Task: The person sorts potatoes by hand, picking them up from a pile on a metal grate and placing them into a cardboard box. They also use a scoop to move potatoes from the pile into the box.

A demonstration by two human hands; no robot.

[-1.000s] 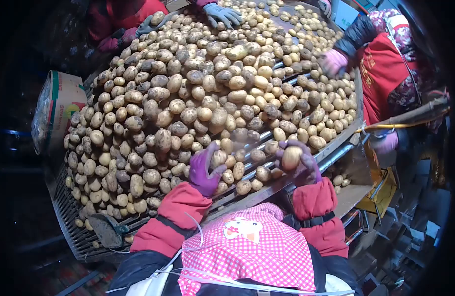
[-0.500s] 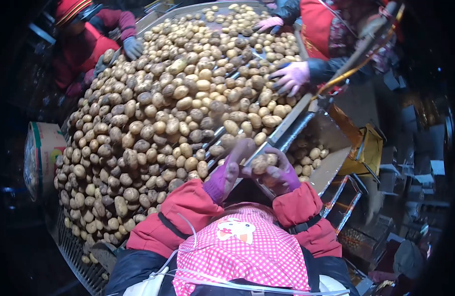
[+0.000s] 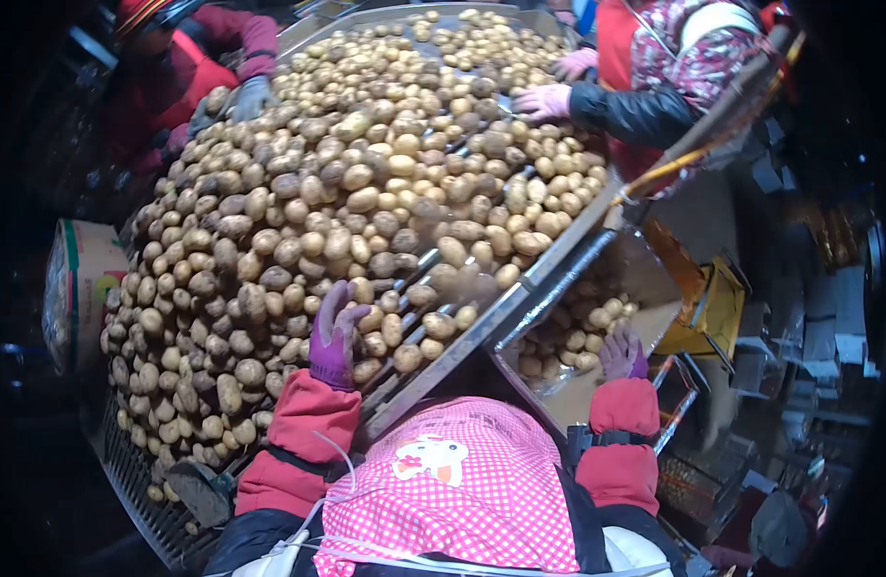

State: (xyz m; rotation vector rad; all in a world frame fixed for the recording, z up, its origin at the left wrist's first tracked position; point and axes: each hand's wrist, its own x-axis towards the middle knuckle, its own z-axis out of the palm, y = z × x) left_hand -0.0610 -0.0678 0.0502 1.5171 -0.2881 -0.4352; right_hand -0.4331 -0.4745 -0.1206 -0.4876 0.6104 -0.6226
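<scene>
My left hand (image 3: 334,334), in a purple glove, rests at the near edge of a big heap of potatoes (image 3: 270,250). Its thumb and fingers are apart, with no potato seen in its grasp. On the right, my right hand (image 3: 620,354), gloved the same way, is over a cardboard box (image 3: 645,332) lined with clear plastic. That hand's fingers look stretched out and hold nothing visible. Potatoes (image 3: 577,341) lie inside the box, just left of the hand. Metal bars (image 3: 419,279) show between potatoes near my left hand.
A metal rail (image 3: 500,317) runs diagonally between heap and box. One co-worker's grey-gloved hand (image 3: 251,98) is at the far left; another's pink-gloved hand (image 3: 542,102) is at the far right. A yellow crate (image 3: 717,313) stands right; a large carton (image 3: 92,293) stands left.
My hands were together over the rail, holding potatoes. They have separated: the left moved onto the heap, the right to the box, without the potatoes. The right co-worker's hands shifted away from me.
</scene>
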